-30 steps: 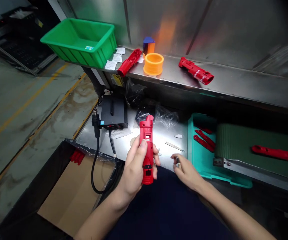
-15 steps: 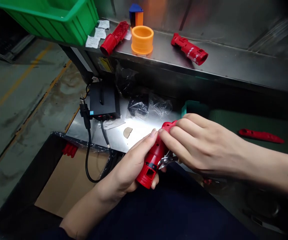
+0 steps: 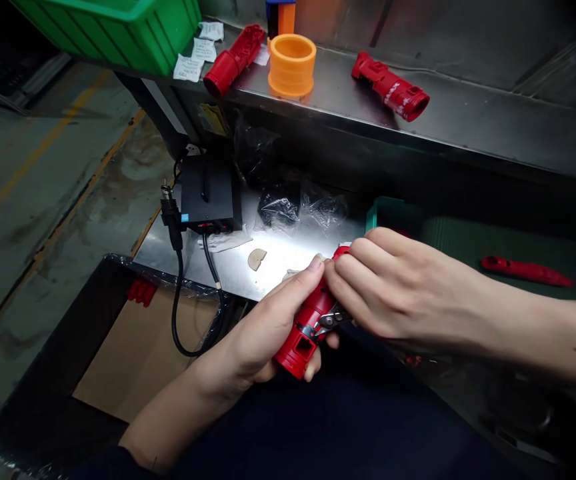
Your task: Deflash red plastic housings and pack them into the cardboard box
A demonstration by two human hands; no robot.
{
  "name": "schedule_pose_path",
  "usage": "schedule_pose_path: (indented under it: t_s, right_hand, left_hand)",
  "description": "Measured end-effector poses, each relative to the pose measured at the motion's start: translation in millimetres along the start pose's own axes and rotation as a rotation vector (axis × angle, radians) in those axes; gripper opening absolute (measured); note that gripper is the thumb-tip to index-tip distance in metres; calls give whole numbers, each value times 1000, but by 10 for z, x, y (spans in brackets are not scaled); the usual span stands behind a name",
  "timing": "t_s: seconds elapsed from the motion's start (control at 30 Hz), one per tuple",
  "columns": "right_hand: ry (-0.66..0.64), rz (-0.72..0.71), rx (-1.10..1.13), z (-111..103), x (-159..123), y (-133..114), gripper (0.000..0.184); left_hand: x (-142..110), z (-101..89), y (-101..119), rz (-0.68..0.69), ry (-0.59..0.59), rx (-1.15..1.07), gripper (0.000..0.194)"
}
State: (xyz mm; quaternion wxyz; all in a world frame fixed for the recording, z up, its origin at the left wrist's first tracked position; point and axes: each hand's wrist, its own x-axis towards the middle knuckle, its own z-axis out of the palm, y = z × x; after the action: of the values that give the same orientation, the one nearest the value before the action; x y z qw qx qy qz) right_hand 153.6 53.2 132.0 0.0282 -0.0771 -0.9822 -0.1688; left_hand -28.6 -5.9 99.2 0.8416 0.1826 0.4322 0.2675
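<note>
My left hand [image 3: 268, 323] is wrapped round a red tubular plastic housing [image 3: 294, 357], held slanted with its round end toward me. A dark band or slot with a metallic glint crosses the housing just above a square opening. In my right hand [image 3: 393, 287] is a small pair of metal pliers or cutters [image 3: 329, 321]; its handles are hidden under the fingers. The jaws touch the housing's side at that band. My right fingers also rest near the housing's far end, close to my left thumb, covering part of it.
On the steel shelf [image 3: 468, 123] stand an orange ring [image 3: 292, 67], two red housings [image 3: 233, 60] [image 3: 393, 87] and a green bin [image 3: 163, 40]. Below are a black box [image 3: 211, 193] with a cabled plug [image 3: 171, 213], plastic bags [image 3: 278, 207], a beige piece [image 3: 257, 259] and a cardboard-lined crate [image 3: 143, 353].
The view has shifted slightly, so the shelf sits higher in it. Both hands keep their hold; the pliers' jaws have turned a little against the housing, and the band there now looks shinier.
</note>
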Motion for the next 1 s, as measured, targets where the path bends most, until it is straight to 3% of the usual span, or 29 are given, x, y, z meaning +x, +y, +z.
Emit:
schedule_pose_path:
  t_s: [0.7, 1.0]
  right_hand:
    - [-23, -53, -135, 73, 5, -71, 16]
    - [-87, -103, -161, 58, 74, -57, 18]
  left_hand:
    - [42, -51, -46, -51, -67, -32, 46]
    - [61, -28, -54, -58, 11, -73, 42]
